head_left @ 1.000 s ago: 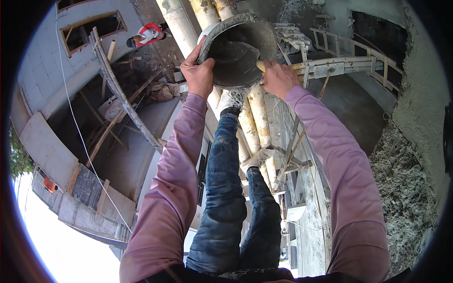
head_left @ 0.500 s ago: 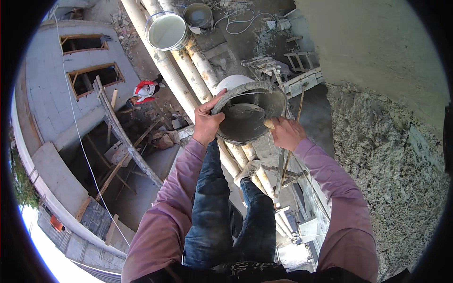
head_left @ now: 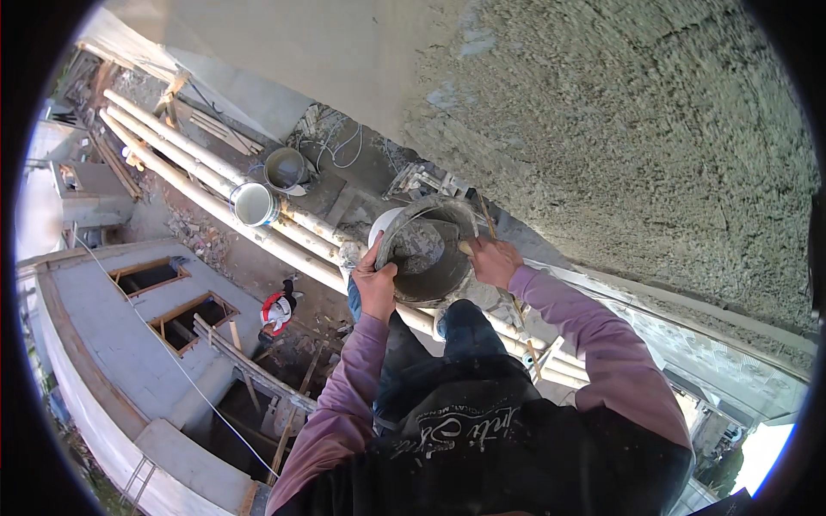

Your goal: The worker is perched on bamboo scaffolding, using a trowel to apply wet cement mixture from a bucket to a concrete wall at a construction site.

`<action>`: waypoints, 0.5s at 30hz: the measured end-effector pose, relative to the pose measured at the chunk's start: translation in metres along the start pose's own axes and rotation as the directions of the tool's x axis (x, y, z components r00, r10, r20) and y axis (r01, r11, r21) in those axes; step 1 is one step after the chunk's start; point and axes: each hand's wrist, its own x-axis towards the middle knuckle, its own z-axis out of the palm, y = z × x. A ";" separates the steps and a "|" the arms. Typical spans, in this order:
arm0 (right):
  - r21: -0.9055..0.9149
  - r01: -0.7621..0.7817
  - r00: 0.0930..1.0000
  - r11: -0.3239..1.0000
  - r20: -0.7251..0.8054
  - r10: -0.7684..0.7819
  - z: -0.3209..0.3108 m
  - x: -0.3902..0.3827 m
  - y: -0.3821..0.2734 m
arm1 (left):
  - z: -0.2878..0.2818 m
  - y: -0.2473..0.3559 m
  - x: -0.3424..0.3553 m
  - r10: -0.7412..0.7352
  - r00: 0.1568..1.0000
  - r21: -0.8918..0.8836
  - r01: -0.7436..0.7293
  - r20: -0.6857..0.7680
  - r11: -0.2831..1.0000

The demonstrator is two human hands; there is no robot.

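Observation:
A white-sided bucket with a mortar-caked rim (head_left: 440, 203) is tilted in front of me, its mouth facing me. My left hand (head_left: 375, 285) is closed on the left edge of its rim, thumb inside. My right hand (head_left: 496, 261) is closed round the pale handle of a trowel (head_left: 465, 248) at the bucket's right side. Inside, a lump of wet grey mortar (head_left: 419, 247) shows, apparently on the trowel's blade, whose outline is hard to make out. The bucket's bottom is hidden.
I am above long poles (head_left: 301, 225), high over the ground. A white pail (head_left: 255, 205) and a dark bucket (head_left: 286, 168) stand ahead-left. Rough plaster covers the wall (head_left: 619, 129) on my right. Far below, a person in red and white (head_left: 276, 311) is near a pale building (head_left: 95, 301).
The view has turned, so the rough wall now fills the upper right. Both hands keep their holds. A lump of mortar now shows inside the bucket, where the trowel blade looked barer before.

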 end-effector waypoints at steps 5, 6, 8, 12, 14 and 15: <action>-0.033 0.189 0.973 0.981 0.138 -0.183 -0.016 -0.069 -0.009 | 0.048 0.007 -0.040 0.027 1.000 0.044 -0.027 -0.002 0.999; -0.056 0.226 0.965 0.973 0.150 -0.216 -0.022 -0.079 -0.009 | 0.052 0.004 -0.049 0.034 0.999 0.058 -0.032 -0.024 0.998; -0.113 0.192 0.981 0.975 0.026 -0.191 -0.041 -0.078 0.000 | 0.068 0.000 -0.054 0.061 0.998 0.094 -0.062 0.013 0.994; -0.082 0.061 0.995 0.995 0.085 -0.054 -0.046 -0.079 0.008 | 0.093 -0.001 -0.087 0.167 0.984 0.267 -0.178 0.066 0.947; -0.055 0.041 0.997 0.998 0.065 -0.037 -0.041 -0.093 0.008 | 0.111 0.000 -0.093 0.237 0.971 0.208 -0.240 0.042 0.948; -0.007 0.038 0.993 0.999 0.116 -0.037 -0.038 -0.100 0.008 | 0.120 0.003 -0.102 0.221 0.975 0.145 -0.221 0.022 0.964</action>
